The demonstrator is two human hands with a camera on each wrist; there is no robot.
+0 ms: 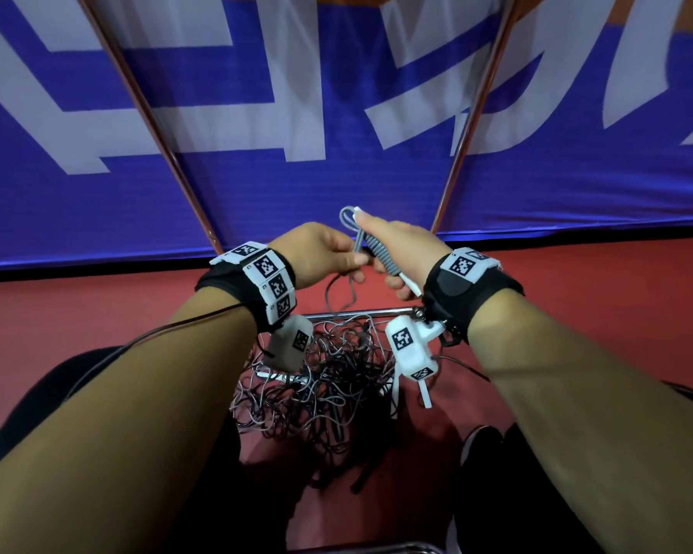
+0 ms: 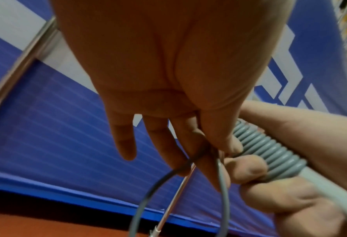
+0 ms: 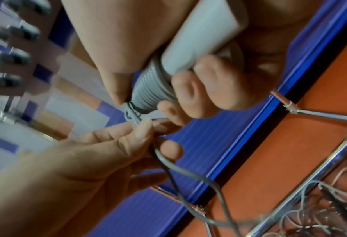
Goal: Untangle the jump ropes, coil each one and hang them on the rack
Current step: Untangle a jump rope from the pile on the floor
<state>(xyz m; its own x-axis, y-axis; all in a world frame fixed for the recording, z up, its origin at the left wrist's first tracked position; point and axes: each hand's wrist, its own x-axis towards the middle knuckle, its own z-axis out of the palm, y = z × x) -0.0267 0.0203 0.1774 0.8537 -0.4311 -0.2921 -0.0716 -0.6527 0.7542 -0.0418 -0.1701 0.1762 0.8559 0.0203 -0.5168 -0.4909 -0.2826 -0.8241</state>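
Left wrist view: my left hand [image 2: 168,77] fills the top, palm toward camera, fingers pointing down. Thumb and forefinger pinch the grey rope [image 2: 223,189] just beside the handle [image 2: 328,192]; the cord loops below them and leaves at the bottom edge. My right hand [image 2: 290,200], lower right, is curled round that pale handle, which is wound with tight grey rope turns [image 2: 269,152]. Behind: blue padded wall [image 2: 57,128], metal pole [image 2: 16,70] upper left, red floor [image 2: 46,224] along the bottom
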